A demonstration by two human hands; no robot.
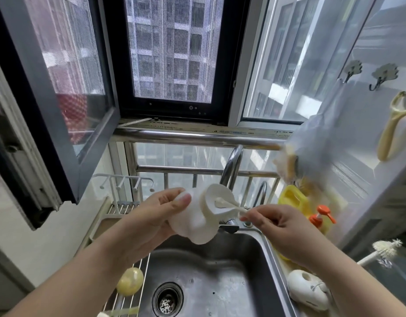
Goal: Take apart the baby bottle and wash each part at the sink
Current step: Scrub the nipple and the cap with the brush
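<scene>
We are well into the washing, by the look of it. In the middle of the frame, above the steel sink (220,266), our left hand (151,216) grips a soft white bottle part (193,223), thumb curled over its upper end and its wide mouth turned toward the right. Our right hand (282,229) pinches the handle of a slim white brush (229,205), whose tip lies inside that mouth. So this piece is apart from the rest of the bottle and is being scrubbed.

Other pieces seem to be waiting or drying: a pale yellow rounded part (130,281) rests on the wire rack (138,271) at the lower left, and something pale shows at the bottom edge, too cut off to name. A larger bottle brush (386,248) lies at the right edge, and a white oval object (308,289) sits beside the sink at the lower right.

No water can be seen running from the faucet (231,165) behind the hands. We judge that rinsing this part, and washing whatever pieces remain, still lies ahead.
</scene>
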